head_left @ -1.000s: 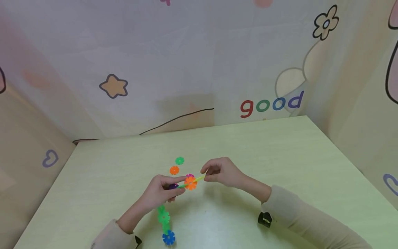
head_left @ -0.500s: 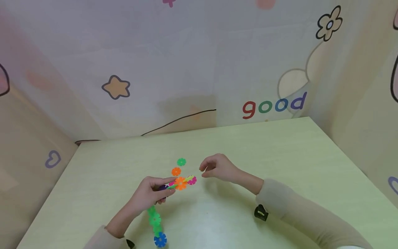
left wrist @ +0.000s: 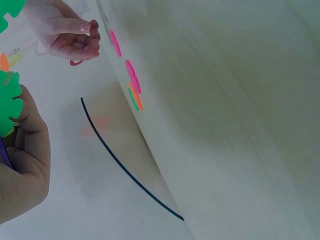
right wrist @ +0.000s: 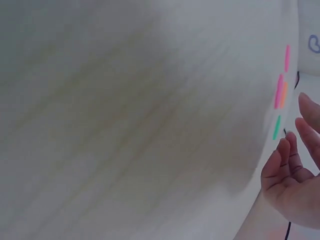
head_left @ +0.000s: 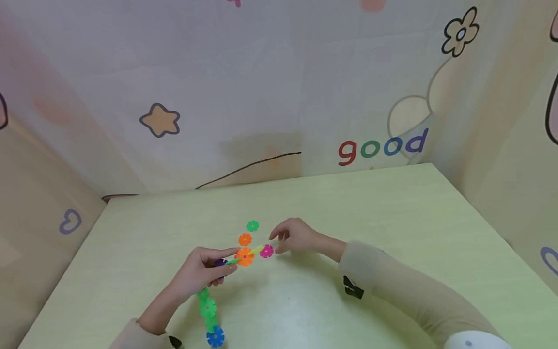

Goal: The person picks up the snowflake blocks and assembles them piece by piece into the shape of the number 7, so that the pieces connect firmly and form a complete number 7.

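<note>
In the head view my left hand [head_left: 197, 272] holds a chain of interlocked flower-shaped plastic discs, pinching it between thumb and forefinger. Green discs [head_left: 208, 307] and a blue disc [head_left: 215, 336] hang below the palm. Beyond the fingertips stick out an orange disc [head_left: 244, 257] and a yellow disc [head_left: 258, 249]; a purple disc [head_left: 220, 262] is partly hidden by the fingers. My right hand [head_left: 296, 235] holds nothing, its fingers loosely bent and apart, just right of a pink disc [head_left: 267, 250] on the table. The left wrist view shows a green disc [left wrist: 9, 100] close up.
Farther back on the table [head_left: 370, 208] lie a loose orange disc [head_left: 245, 239] and a loose green disc [head_left: 252, 226]. More than one pink disc [left wrist: 115, 43] lies flat in the left wrist view. A printed cloth wall [head_left: 244, 97] stands behind the table.
My right hand has let go of the yellow disc and moved left toward the loose pink disc. The left hand has shifted left with the chain, uncovering that pink disc.
</note>
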